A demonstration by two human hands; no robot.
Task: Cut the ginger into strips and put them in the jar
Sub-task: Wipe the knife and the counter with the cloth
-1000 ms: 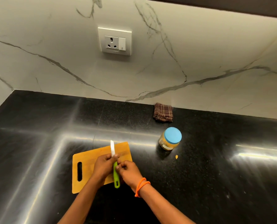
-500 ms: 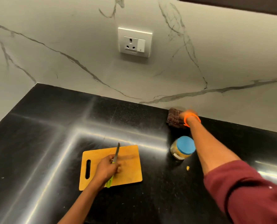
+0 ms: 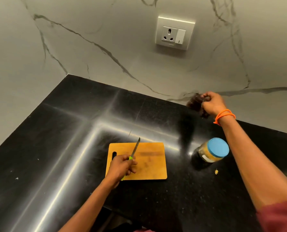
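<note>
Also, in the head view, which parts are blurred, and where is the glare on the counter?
Head view: the right hand and the dark cloth it grips are motion-blurred; bright streaks of glare cross the black counter left of the cutting board; the knife and jar look fairly sharp; wide-angle bending shows at the edges.

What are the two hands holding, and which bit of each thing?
The left hand grips the knife by its green handle. The right hand grips the dark cloth bunched at the wall; which part of it cannot be told.
</note>
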